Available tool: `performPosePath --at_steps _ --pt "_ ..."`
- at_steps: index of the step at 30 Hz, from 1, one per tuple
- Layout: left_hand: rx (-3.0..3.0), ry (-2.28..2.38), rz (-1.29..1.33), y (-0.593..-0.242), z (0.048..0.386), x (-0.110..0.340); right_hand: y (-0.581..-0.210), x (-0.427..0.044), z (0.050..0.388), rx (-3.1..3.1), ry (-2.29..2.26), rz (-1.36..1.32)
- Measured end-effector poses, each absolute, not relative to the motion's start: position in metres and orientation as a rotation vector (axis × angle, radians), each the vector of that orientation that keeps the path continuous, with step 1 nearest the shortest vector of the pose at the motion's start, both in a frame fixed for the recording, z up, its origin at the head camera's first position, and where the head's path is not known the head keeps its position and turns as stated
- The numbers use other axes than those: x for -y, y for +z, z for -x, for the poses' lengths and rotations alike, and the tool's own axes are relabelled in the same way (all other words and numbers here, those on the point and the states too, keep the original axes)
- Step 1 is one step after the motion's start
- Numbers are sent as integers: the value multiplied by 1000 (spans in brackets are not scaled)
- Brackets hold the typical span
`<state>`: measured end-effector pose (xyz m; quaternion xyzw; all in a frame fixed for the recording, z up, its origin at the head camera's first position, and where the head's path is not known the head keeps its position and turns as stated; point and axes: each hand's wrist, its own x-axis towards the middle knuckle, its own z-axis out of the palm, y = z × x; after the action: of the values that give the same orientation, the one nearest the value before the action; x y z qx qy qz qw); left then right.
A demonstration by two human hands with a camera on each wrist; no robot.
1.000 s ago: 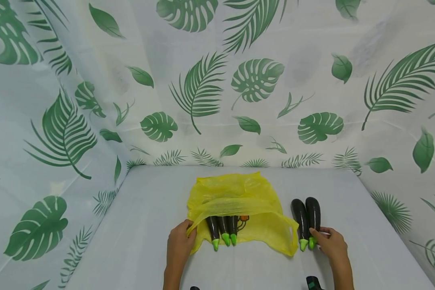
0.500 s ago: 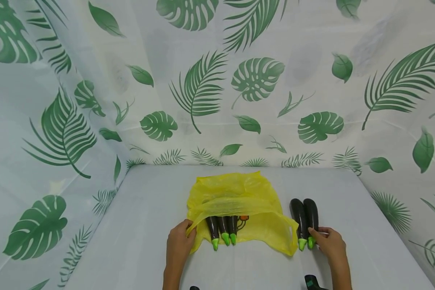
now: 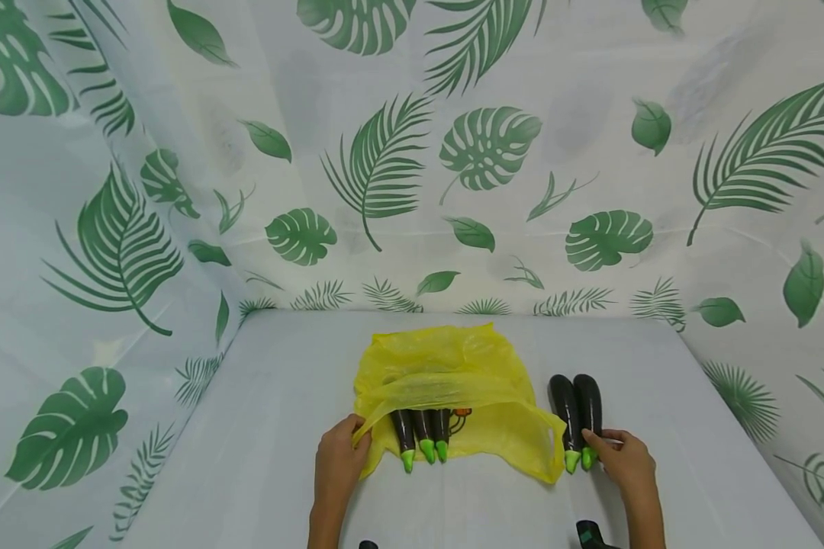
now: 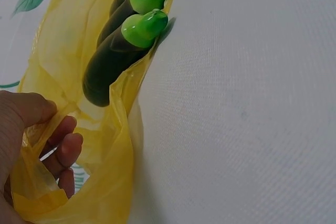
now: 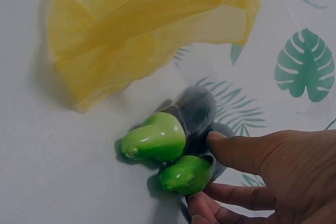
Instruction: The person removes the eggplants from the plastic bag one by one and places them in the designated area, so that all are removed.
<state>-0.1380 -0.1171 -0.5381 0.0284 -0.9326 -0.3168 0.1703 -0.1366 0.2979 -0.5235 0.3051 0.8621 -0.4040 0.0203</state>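
A yellow plastic bag [image 3: 453, 351] lies on the table, three eggplants [image 3: 422, 435] partly inside its mouth, green ends toward the person. The left hand [image 3: 342, 454] grips the bag's left handle; in the left wrist view thumb and fingers of that hand [image 4: 31, 129] are curled about the yellow film [image 4: 100, 182]. Right of the bag, two more eggplants [image 3: 566, 415] lie side by side. The right hand [image 3: 625, 461] holds the outer one [image 3: 588, 404] near its green end, thumb on top and fingers at its far side, as the right wrist view shows with the hand [image 5: 278, 171] and green cap [image 5: 186, 174].
A white table [image 3: 261, 396] stands against white sheets printed with green leaves [image 3: 487, 149]. Dark objects show at the near edge, one [image 3: 589, 534] by the right forearm and a smaller one [image 3: 368, 544] by the left forearm.
The right hand and the pair of eggplants at the right have shifted slightly left, closer to the bag, and the two eggplants lie a little closer together. The left hand has kept its place.
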Motion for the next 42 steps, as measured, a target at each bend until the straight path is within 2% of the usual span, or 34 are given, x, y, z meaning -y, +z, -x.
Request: performPosePath --at_steps 42 --pt "2650 -902 -67 -540 137 118 -524 -298 135 -2696 -1249 -957"
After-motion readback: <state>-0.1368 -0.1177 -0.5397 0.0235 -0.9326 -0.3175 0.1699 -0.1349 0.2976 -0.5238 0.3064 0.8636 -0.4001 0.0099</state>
